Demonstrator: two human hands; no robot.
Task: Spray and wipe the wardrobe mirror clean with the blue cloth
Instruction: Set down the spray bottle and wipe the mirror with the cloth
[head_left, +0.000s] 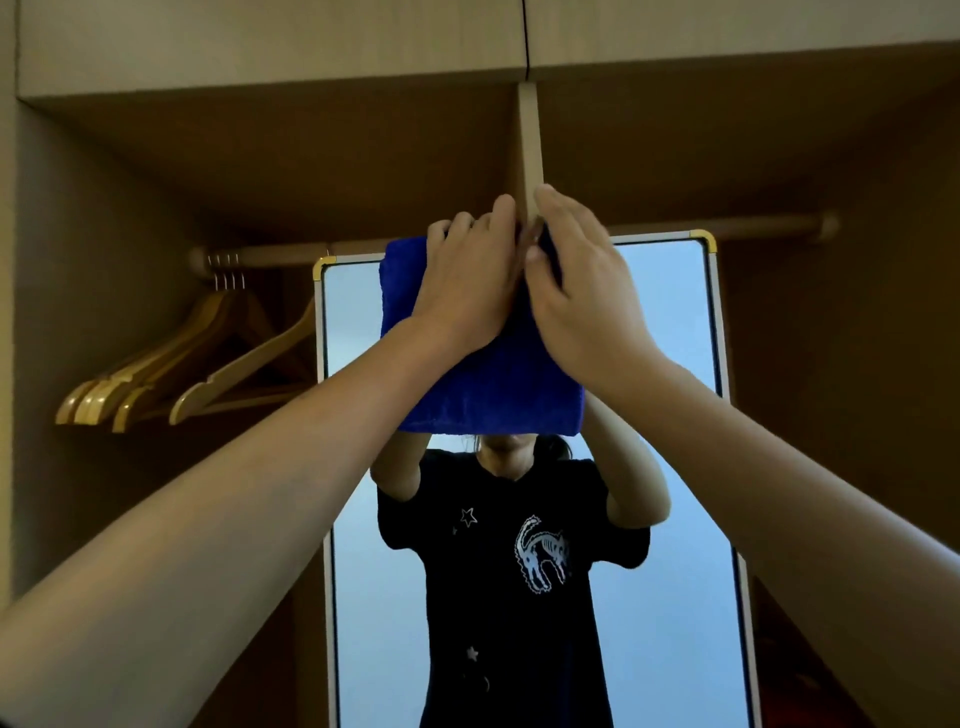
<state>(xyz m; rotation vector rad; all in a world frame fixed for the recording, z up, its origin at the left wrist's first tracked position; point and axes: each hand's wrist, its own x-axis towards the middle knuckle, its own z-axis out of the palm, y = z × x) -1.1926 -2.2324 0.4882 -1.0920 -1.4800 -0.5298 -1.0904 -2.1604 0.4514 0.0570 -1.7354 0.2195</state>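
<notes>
A tall mirror (670, 322) with a silver frame and yellow corner caps stands in the open wardrobe. A folded blue cloth (498, 395) lies flat against the top middle of the glass. My left hand (467, 280) presses on the cloth's upper left part, fingers curled over its top edge. My right hand (576, 291) lies on the cloth's right side, next to the left hand, fingers reaching to the mirror's top edge. The glass reflects a person in a black T-shirt with raised arms. No spray bottle is in view.
Several wooden hangers (171, 374) hang from a rail (270, 254) at the left, close to the mirror's left edge. A vertical wardrobe divider (530, 145) runs down to the mirror's top. A second rail (769, 226) crosses the right compartment.
</notes>
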